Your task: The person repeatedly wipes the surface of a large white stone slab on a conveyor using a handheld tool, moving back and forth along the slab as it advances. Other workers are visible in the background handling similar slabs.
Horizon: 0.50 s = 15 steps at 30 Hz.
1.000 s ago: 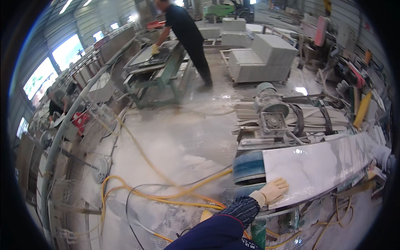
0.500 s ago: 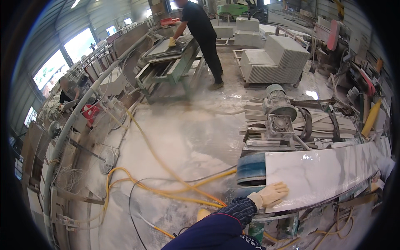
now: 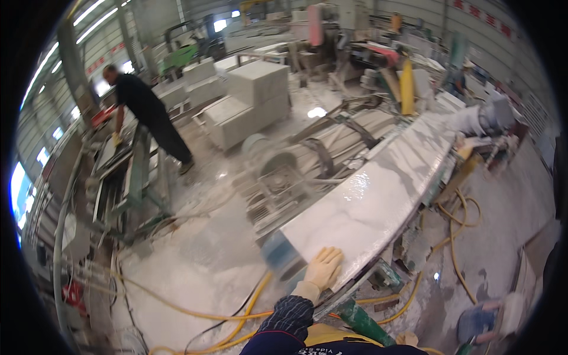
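Dark-clothed co-worker (image 3: 145, 106), ten o'clock; wet whitish floor (image 3: 195, 281), seven o'clock; white lettering on navy garment (image 3: 278, 344), six o'clock; gloved left hand (image 3: 322, 269), five o'clock, palm flat, fingers extended on glossy grey-veined white slab (image 3: 373, 195), three o'clock; right hand (image 3: 407, 338), lower edge, grip indeterminable; red characters (image 3: 482, 16), wall, two o'clock.

The view is swinging toward three o'clock, leaving the co-worker (image 3: 145, 107) showing at ten and the white slab (image 3: 367, 204) slanting toward two.
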Each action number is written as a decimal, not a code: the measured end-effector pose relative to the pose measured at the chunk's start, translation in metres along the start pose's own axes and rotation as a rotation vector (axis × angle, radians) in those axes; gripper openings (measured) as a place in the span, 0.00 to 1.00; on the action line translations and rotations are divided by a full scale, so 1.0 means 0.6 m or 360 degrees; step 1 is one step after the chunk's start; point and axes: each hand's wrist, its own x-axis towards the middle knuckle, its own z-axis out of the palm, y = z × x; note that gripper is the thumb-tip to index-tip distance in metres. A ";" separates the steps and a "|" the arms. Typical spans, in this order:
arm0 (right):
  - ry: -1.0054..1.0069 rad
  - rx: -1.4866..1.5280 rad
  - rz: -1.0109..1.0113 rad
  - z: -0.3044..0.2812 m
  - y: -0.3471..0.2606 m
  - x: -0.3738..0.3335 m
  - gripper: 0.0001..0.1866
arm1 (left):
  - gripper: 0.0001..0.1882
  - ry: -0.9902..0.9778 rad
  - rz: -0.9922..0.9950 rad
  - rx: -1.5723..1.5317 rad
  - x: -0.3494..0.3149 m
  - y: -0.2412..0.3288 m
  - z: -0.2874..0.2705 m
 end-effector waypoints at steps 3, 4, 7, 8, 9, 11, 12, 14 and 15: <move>0.0140 0.0088 -0.0121 -0.009 0.026 0.012 0.15 | 0.19 -0.0025 -0.0011 -0.0020 -0.004 0.005 -0.009; 0.0278 0.0059 -0.0182 -0.008 0.033 0.018 0.17 | 0.19 -0.0013 0.0001 -0.0001 -0.005 0.006 -0.011; 0.0495 0.0102 -0.0274 -0.005 0.041 0.028 0.11 | 0.19 -0.0010 0.0020 -0.0025 -0.007 0.006 -0.011; 0.0533 0.0139 -0.0288 -0.006 0.045 0.028 0.09 | 0.19 -0.0017 0.0023 -0.0044 -0.007 0.005 -0.011; 0.0611 0.0118 -0.0333 -0.005 0.048 0.030 0.09 | 0.19 -0.0010 0.0034 -0.0052 -0.008 0.004 -0.012; 0.0760 0.0149 -0.0399 -0.006 0.055 0.034 0.09 | 0.18 0.0004 0.0048 -0.0067 -0.012 0.003 -0.013; 0.0810 0.0062 -0.0422 -0.006 0.059 0.035 0.10 | 0.18 0.0011 0.0058 -0.0055 -0.013 0.003 -0.013; 0.0883 0.0070 -0.0449 -0.004 0.064 0.039 0.13 | 0.18 0.0025 0.0076 -0.0034 -0.014 0.002 -0.013; 0.0899 0.0057 -0.0458 -0.002 0.066 0.039 0.14 | 0.17 0.0090 0.0115 -0.0031 -0.014 0.002 -0.012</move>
